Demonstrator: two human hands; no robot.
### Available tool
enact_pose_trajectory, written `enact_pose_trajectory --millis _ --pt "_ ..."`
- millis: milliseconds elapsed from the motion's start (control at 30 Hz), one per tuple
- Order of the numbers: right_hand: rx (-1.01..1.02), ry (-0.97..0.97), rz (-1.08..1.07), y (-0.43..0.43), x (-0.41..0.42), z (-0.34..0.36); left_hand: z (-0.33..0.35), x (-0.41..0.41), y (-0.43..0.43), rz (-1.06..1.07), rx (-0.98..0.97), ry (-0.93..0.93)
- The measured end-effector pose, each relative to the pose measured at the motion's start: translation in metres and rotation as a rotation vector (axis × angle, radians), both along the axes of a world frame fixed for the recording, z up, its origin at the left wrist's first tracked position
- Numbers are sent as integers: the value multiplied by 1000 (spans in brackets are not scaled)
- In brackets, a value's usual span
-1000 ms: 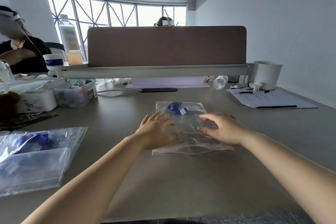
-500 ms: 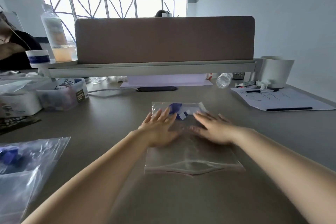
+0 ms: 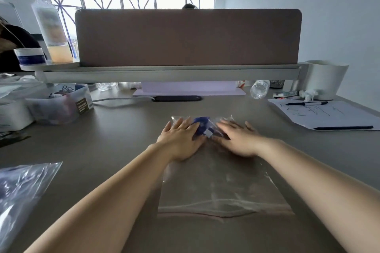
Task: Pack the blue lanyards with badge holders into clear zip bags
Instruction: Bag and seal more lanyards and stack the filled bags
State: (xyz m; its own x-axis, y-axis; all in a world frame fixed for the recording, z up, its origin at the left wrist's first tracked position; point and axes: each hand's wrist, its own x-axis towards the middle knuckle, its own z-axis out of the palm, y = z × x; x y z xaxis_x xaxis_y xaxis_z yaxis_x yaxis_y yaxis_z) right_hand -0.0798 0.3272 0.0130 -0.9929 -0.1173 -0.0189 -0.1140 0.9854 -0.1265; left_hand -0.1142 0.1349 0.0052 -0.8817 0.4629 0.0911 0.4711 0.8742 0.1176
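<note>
**A:** How far along do I call this one?

**B:** From my seat, mostly packed. The rolled blue fabric lanyard with its white tag (image 3: 202,127) is already inside the clear plastic zip bag (image 3: 224,183), bunched up at the far end, well away from the mouth. The bag lies flat on the grey-brown tabletop (image 3: 123,141), straight ahead. I judge that the work in hand is pressing the air out toward the near edge.

**A:** And the zip?

**B:** That is what looks left to do. The pink-lined seal strip at the near edge bows upward in the middle, so I read it as not closed along its whole length, though glare on the plastic makes me unsure. A badge holder I cannot pick out at all; it may be hidden under the palms.

**A:** What about the grip on each side?

**B:** Neither one is clasping anything. The left hand (image 3: 181,139) lies palm down, fingers spread wide, flat on the bag with its thumb side touching the lanyard bundle. The right hand (image 3: 236,139) is the same, splayed and pressing on the plastic just beside the white tag. The bundle sits between them.

**A:** Anything else counted as done?

**B:** A crinkled clear plastic bag with something blue inside (image 3: 22,193) lies at the near left edge, well apart, so I take that as packed.
</note>
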Motion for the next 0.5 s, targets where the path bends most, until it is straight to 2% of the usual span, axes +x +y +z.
enact_pose_trajectory --millis 67,233,500 --pt "-19 18 1 0 -6 2 2 -6 1 20 34 19" --pt "51 -86 -19 4 -14 -9 -5 -14 0 77 -79 -123" --pt "72 -85 -31 3 -15 -8 -5 -15 1 76 -95 -120"
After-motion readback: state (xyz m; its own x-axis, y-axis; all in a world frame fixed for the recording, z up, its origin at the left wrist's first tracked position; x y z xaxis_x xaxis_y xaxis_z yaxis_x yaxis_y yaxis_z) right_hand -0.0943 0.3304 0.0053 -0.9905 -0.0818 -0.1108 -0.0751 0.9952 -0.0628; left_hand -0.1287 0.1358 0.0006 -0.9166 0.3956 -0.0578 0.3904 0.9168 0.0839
